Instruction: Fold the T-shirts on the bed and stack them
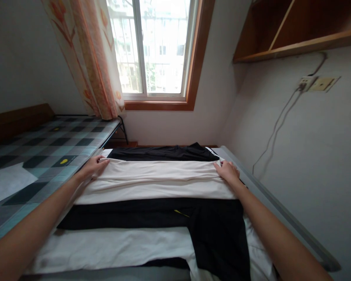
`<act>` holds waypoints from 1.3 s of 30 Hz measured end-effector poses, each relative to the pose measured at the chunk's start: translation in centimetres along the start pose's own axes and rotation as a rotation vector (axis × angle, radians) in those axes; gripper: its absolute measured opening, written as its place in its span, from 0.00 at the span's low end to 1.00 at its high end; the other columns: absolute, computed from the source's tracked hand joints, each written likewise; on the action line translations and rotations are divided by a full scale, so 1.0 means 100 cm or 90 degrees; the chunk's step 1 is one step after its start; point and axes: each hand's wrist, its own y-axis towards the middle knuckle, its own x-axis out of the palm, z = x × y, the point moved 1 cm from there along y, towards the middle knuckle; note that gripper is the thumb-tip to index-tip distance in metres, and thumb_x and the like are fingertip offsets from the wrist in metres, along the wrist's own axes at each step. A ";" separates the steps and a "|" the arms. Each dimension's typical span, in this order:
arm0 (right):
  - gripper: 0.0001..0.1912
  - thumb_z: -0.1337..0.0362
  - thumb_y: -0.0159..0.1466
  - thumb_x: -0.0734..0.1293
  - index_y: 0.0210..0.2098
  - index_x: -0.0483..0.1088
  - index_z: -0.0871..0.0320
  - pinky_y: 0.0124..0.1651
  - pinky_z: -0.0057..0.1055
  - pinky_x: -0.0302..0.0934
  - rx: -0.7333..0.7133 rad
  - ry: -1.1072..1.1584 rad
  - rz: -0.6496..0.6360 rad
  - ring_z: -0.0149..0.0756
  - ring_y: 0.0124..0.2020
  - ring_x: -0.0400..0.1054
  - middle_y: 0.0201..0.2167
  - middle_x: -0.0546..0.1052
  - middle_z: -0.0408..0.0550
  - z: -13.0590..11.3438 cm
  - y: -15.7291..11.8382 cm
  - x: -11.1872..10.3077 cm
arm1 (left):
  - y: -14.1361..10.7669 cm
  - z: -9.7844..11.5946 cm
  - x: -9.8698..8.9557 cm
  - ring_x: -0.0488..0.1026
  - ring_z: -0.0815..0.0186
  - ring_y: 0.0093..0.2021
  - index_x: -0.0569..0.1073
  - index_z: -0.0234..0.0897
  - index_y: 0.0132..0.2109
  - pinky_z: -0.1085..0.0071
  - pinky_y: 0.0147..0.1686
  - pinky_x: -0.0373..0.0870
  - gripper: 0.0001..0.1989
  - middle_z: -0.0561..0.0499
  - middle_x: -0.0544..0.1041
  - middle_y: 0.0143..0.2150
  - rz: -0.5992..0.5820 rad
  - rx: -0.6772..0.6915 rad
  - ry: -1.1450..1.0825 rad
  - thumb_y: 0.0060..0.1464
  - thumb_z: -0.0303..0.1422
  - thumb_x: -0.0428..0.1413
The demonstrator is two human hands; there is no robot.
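A long white garment [160, 189] lies stretched flat across the surface in front of me. My left hand [95, 167] pinches its far left corner, and my right hand [228, 171] grips the far right corner, so the far edge runs taut between them. Nearer to me is a black garment [219, 226] with a short yellow line on it. Another white garment [114, 248] spreads below that one, closest to me. Beyond the stretched cloth, a dark garment [163, 152] with a white stripe at its right end lies bunched.
At the left stands a bed with a checked mattress [76, 134] and a white sheet of paper [8, 181] on it. A curtain [96, 58] hangs beside the window [163, 47]. On the right wall are an outlet [305, 82] with cords and a wooden shelf [298, 45].
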 end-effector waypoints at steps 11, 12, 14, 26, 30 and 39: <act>0.21 0.57 0.70 0.54 0.55 0.66 0.61 0.44 0.39 0.62 -0.005 0.102 0.079 0.50 0.47 0.71 0.48 0.75 0.64 -0.013 -0.012 0.003 | -0.024 0.015 0.013 0.77 0.51 0.38 0.68 0.35 0.52 0.64 0.37 0.68 0.24 0.41 0.79 0.38 0.089 -0.029 0.307 0.61 0.47 0.41; 0.22 0.57 0.71 0.52 0.56 0.64 0.62 0.44 0.40 0.62 -0.012 0.103 0.085 0.50 0.46 0.72 0.47 0.75 0.64 -0.014 -0.016 0.001 | -0.027 0.015 0.014 0.77 0.50 0.38 0.68 0.35 0.54 0.63 0.37 0.68 0.26 0.40 0.79 0.38 0.096 -0.034 0.339 0.62 0.48 0.40; 0.24 0.56 0.72 0.49 0.58 0.61 0.63 0.42 0.41 0.62 -0.022 0.088 0.084 0.51 0.42 0.74 0.44 0.77 0.65 -0.017 -0.022 -0.001 | -0.032 0.016 0.016 0.77 0.48 0.38 0.66 0.34 0.56 0.62 0.36 0.67 0.27 0.39 0.79 0.37 0.111 -0.039 0.378 0.64 0.48 0.38; 0.24 0.57 0.73 0.47 0.58 0.58 0.66 0.38 0.38 0.62 -0.066 -0.018 0.150 0.49 0.35 0.75 0.35 0.79 0.63 -0.023 -0.029 -0.002 | -0.042 0.024 0.015 0.78 0.49 0.37 0.66 0.33 0.56 0.66 0.32 0.64 0.25 0.41 0.79 0.34 0.191 -0.041 0.446 0.66 0.45 0.37; 0.26 0.56 0.73 0.46 0.58 0.59 0.67 0.36 0.37 0.61 -0.085 -0.015 0.198 0.50 0.35 0.75 0.35 0.79 0.65 -0.030 -0.012 -0.007 | -0.031 0.025 0.013 0.78 0.49 0.37 0.66 0.34 0.56 0.66 0.32 0.64 0.25 0.41 0.80 0.35 0.196 -0.046 0.451 0.66 0.46 0.37; 0.27 0.55 0.72 0.46 0.61 0.58 0.66 0.40 0.39 0.62 -0.080 0.016 0.190 0.52 0.39 0.75 0.39 0.79 0.66 -0.058 0.046 -0.023 | 0.003 0.031 0.009 0.78 0.49 0.40 0.65 0.35 0.58 0.65 0.35 0.65 0.25 0.39 0.80 0.39 0.210 -0.068 0.406 0.67 0.46 0.37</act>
